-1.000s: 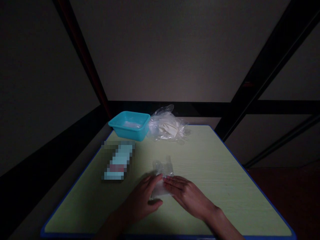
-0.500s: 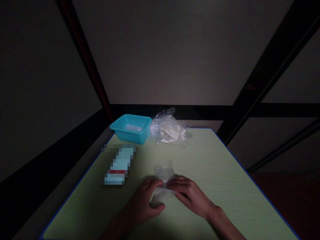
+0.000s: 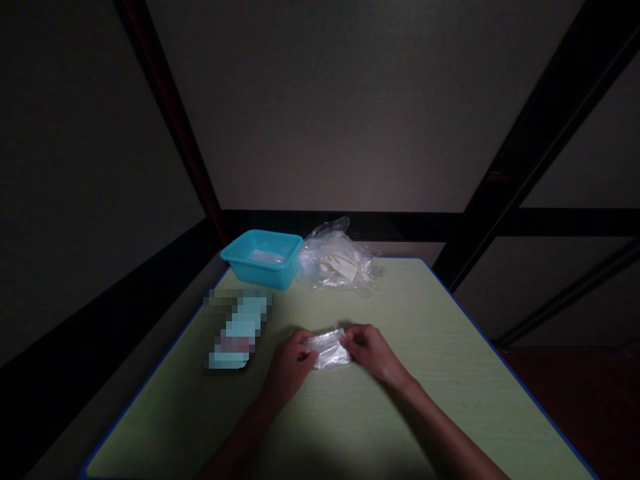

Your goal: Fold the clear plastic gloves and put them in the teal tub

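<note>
While the left hand [image 3: 290,363] and right hand [image 3: 373,350] pinch its ends, a small rectangle of clear, shiny plastic film [image 3: 331,352] lies flat between them.
In the head view, each hand is nearly closed, thumb against fingers, the left on the film's near-left side, the right at its far-right corner, over the middle of a pale green, blue-edged table [image 3: 425,407]. The film looks already folded neat; whether more folding is left cannot be told. Toward the far edge, a crumpled heap of clear plastic [image 3: 340,263] sits just beside a turquoise rectangular plastic tub [image 3: 260,272] with something pale and translucent inside; a pixelated pale-blue oblong [image 3: 243,327] lies nearer, at left.
</note>
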### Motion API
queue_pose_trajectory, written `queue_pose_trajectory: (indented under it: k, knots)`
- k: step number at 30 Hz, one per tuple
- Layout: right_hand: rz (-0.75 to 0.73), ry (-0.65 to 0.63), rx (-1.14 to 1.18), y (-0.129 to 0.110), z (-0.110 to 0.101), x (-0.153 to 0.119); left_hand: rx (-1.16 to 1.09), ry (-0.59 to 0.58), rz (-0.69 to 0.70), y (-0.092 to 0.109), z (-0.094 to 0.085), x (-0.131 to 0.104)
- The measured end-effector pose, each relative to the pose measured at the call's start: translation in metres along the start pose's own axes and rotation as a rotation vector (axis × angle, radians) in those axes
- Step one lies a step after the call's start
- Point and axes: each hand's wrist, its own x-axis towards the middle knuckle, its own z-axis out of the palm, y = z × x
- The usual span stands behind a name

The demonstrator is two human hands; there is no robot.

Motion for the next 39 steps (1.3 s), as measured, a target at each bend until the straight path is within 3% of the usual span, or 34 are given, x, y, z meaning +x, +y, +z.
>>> queue_pose_trajectory:
  k: [8,14,20,26,29,31,34,37,39]
  knots:
    - [0.026,0.183,-0.102,0.004,0.01,0.002,0.05,0.099,-0.033,0.004,0.004,0.012]
    - [0.01,0.288,-0.155,-0.005,0.014,-0.003,0.181,0.174,-0.049,0.007,0.005,0.006]
    - [-0.002,0.336,-0.171,-0.006,0.016,-0.004,0.32,0.21,-0.092,0.018,0.006,-0.005]
    - [-0.077,0.326,-0.192,-0.01,-0.003,-0.013,0.586,0.149,-0.091,0.029,0.003,-0.006]
    - [-0.241,0.226,-0.358,-0.013,-0.012,-0.019,0.645,0.137,-0.086,0.027,0.002,-0.009]
    - [-0.345,0.079,-0.493,-0.014,-0.015,-0.021,0.7,0.199,0.007,0.023,0.004,-0.013]
    - [-0.4,-0.144,-0.677,-0.012,-0.014,-0.023,0.789,0.225,0.287,0.014,0.01,-0.021]
    - [-0.364,-0.286,-0.804,-0.01,-0.011,-0.022,0.87,0.114,0.574,0.007,0.018,-0.027]
    - [-0.34,-0.344,-0.849,-0.009,-0.01,-0.021,0.921,0.068,0.668,0.002,0.023,-0.029]
